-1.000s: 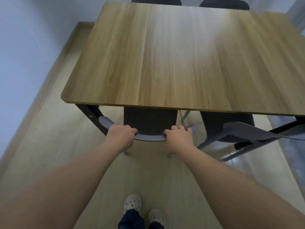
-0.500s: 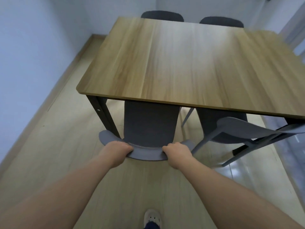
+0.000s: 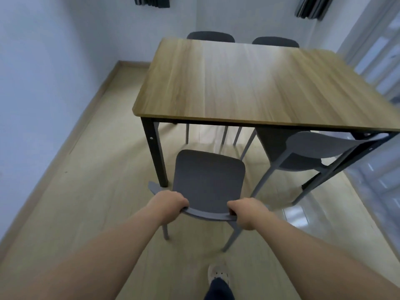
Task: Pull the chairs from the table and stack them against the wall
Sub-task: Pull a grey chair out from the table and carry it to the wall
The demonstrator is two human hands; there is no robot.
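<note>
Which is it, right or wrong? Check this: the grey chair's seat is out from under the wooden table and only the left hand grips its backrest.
Wrong on the hands. The head view shows the left hand and the right hand both gripping the backrest of the grey chair. Its seat is indeed out from under the wooden table.

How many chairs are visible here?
4. The near chair, clear of the table, is gripped by left hand and right hand; the right chair sits partly under it; far-left chair and far-right chair stand behind. More may be hidden.
</note>
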